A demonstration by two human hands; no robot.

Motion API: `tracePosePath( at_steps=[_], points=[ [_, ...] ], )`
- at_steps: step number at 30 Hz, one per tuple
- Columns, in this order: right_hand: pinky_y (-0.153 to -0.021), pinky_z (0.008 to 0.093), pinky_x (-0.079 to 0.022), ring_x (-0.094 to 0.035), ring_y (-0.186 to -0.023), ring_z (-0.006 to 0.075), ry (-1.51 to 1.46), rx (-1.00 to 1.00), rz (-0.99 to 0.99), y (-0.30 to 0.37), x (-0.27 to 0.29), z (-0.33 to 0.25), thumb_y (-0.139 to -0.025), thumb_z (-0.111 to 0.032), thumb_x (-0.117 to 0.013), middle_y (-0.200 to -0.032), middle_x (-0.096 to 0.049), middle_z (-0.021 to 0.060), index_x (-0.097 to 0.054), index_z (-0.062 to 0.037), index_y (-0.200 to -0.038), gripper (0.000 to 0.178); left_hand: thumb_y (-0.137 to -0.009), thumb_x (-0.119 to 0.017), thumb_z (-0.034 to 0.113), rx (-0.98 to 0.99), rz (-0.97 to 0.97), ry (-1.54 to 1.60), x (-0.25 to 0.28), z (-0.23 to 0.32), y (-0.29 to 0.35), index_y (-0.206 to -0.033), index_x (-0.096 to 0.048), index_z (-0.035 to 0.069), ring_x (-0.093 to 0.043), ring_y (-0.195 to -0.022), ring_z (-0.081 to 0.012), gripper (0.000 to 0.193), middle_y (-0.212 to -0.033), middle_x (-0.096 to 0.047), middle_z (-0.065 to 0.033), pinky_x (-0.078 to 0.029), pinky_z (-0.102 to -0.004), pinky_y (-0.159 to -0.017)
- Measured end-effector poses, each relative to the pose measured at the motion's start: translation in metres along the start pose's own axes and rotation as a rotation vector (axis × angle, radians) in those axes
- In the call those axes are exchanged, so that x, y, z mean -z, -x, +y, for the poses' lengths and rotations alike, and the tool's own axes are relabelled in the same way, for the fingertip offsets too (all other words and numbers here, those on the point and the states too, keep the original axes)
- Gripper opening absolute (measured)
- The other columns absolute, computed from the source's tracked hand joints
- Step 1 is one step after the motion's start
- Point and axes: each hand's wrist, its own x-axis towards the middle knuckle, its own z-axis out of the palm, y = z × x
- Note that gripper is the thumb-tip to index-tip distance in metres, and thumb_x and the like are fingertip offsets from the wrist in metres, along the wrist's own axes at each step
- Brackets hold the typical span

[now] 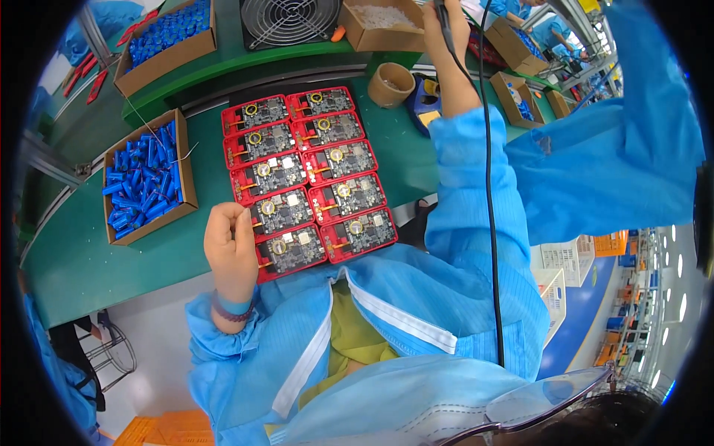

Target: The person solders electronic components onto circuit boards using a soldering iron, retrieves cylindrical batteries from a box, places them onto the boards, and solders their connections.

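So the person's right hand [452,41] is up at the far side, wrapped around a thin black tool [444,21] with a dark cord coming off it; the tip is out of my sight. The left hand [232,249] is down at the near left, fingers curled in and thumb against them. Can't tell if anything's pinched in that grip, or if it's touching the red cases [325,215] right beside it.

Those cases sit in the middle of the green worktop [74,256], ten of them in two columns of five, packed tight, each with a circuit board showing.

Left of them there's a cardboard box [188,167] full of blue cylinders [137,182]. Past the far right corner: a tan tub [390,85], then a blue and yellow stand [426,104]. On the raised far shelf [223,83], a second box of blue cylinders, a fan [290,18] and a box of whitish bits [387,39].
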Motion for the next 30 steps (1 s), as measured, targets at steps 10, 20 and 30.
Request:
tracePosePath(
  at_steps=[10, 20, 30],
  points=[
    [-0.08, 0.0312, -0.048, -0.062, -0.087, 0.0206, -0.063, 0.275, 0.054, -0.005, -0.001, 0.034, -0.086, -0.012, -0.055, -0.092, -0.064, 0.0116, -0.062, -0.0036, -0.095, 0.014, -0.087, -0.052, 0.003, 0.029, -0.021, -0.152, 0.02, -0.018, 0.0, -0.084, -0.052, -0.002, -0.051, -0.07, -0.0213, 0.005, -0.077, -0.052, -0.0101, -0.043, -0.0326, -0.067],
    [-0.055, 0.0218, -0.041, -0.05, -0.062, 0.0044, -0.626, -0.259, -0.284, 0.115, 0.071, -0.054, -0.091, -0.012, -0.052, -0.07, -0.053, -0.0003, -0.06, -0.0022, -0.093, 0.013, -0.092, -0.049, 0.006, 0.071, -0.027, 0.001, 0.022, -0.022, 0.002, -0.084, -0.047, 0.001, -0.037, -0.065, -0.008, 0.01, -0.072, -0.042, -0.0011, -0.033, -0.0235, -0.058],
    [-0.057, 0.0237, -0.042, -0.052, -0.063, 0.0081, -0.51, -0.199, -0.315, 0.161, 0.094, -0.082, -0.091, -0.02, -0.052, -0.075, -0.055, 0.0029, -0.06, -0.0025, -0.094, 0.02, -0.092, -0.048, 0.006, 0.057, 0.006, 0.022, 0.026, -0.015, 0.016, -0.083, -0.047, 0.001, -0.034, -0.065, -0.0063, 0.011, -0.072, -0.039, 0.0008, -0.03, -0.0219, -0.057]
  ],
)
